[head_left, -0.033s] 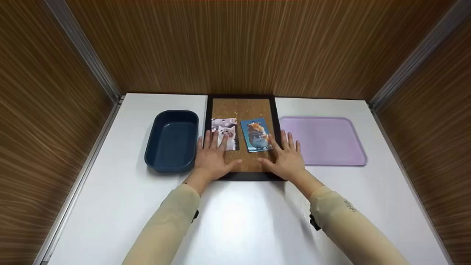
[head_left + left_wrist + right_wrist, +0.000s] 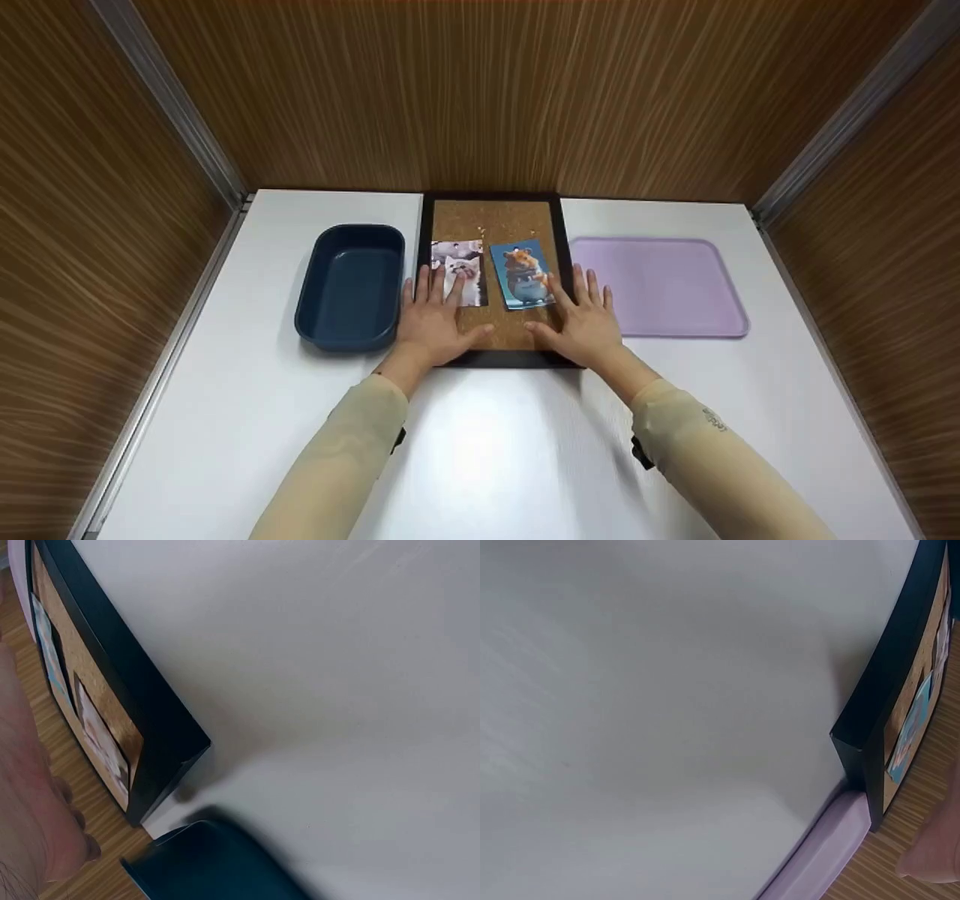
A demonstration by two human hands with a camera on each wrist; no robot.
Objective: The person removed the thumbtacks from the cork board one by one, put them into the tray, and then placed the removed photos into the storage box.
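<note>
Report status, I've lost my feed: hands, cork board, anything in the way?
Left hand and right hand open, flat on cork board. Cat photo and hamster photo pinned on it. Blue tub left, purple tray right, both apart.

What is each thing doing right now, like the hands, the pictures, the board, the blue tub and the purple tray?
Left hand: flat, fingers straight, on the cork board and cat picture.
Right hand: flat, fingers straight, on the board's right edge.
Cork board: lying flat.
Cat picture: on the board.
Hamster picture: on the board.
Blue tub: empty.
Purple tray: empty.
</note>
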